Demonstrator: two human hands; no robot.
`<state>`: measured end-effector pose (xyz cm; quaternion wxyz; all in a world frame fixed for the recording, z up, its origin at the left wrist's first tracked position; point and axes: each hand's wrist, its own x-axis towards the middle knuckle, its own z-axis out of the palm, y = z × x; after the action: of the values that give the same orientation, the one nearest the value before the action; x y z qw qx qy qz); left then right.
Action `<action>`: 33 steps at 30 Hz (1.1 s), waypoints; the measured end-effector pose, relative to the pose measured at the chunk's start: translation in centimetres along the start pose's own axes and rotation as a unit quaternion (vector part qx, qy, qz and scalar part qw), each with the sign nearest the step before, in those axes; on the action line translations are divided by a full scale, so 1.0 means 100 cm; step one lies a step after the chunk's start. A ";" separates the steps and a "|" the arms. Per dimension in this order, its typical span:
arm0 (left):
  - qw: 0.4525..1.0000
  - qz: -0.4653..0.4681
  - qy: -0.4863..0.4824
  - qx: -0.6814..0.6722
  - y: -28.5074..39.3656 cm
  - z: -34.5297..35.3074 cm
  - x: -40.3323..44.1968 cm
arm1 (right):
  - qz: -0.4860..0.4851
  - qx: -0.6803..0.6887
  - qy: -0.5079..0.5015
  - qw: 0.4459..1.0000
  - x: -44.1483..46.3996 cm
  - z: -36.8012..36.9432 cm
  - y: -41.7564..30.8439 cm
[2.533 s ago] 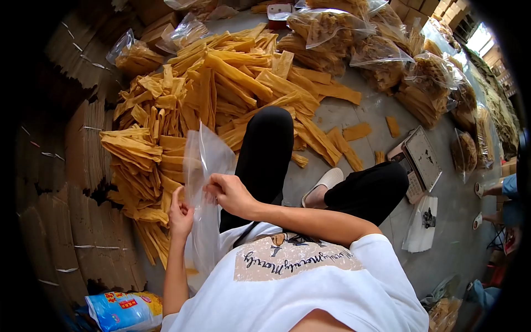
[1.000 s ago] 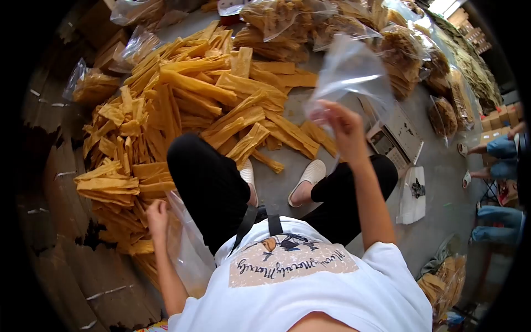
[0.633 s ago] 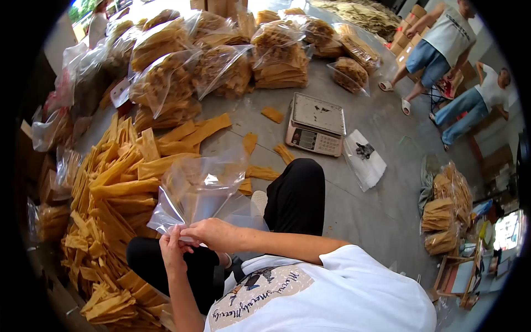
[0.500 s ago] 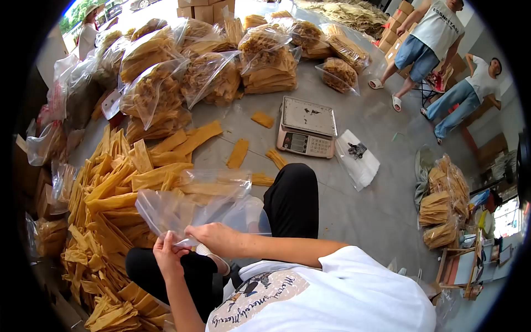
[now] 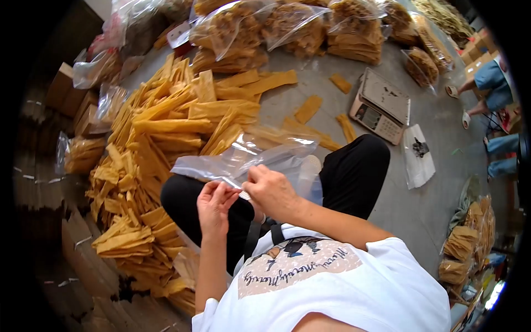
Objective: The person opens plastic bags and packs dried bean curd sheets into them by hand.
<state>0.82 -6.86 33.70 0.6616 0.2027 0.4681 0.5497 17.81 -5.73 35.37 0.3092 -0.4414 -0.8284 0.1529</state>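
Pinched a seemingly unfilled bag (image 5: 218,167) with left hand (image 5: 214,207) and right hand (image 5: 272,189) near the pile (image 5: 168,126); saw full bags (image 5: 232,30) beyond it, loose strips (image 5: 308,109) unbagged beside it.

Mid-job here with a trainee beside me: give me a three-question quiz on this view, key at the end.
1. True or false: loose yellow strips lie heaped on the floor.
2. What are the left hand and right hand handling? A, cardboard box; B, clear plastic bag; C, scissors.
3. Fill in: the flat white item lies beside the ____.

Key: 1, true; 2, B; 3, scale.
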 end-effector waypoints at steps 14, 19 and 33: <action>0.996 -0.042 -0.023 0.076 -0.032 0.009 -0.011 | 0.054 0.048 -0.101 0.992 -0.021 -0.009 -0.004; 0.997 -0.052 -0.025 0.041 -0.044 0.017 -0.014 | 0.086 0.048 -0.080 0.992 -0.026 -0.011 0.003; 0.987 -0.060 -0.141 0.045 -0.053 0.004 -0.015 | 0.346 0.474 -0.131 0.799 -0.029 -0.002 0.026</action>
<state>4.09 -9.81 30.35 0.7428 0.2795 0.4059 0.4532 20.81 -6.67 33.08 0.2949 -0.4729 -0.4766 0.6799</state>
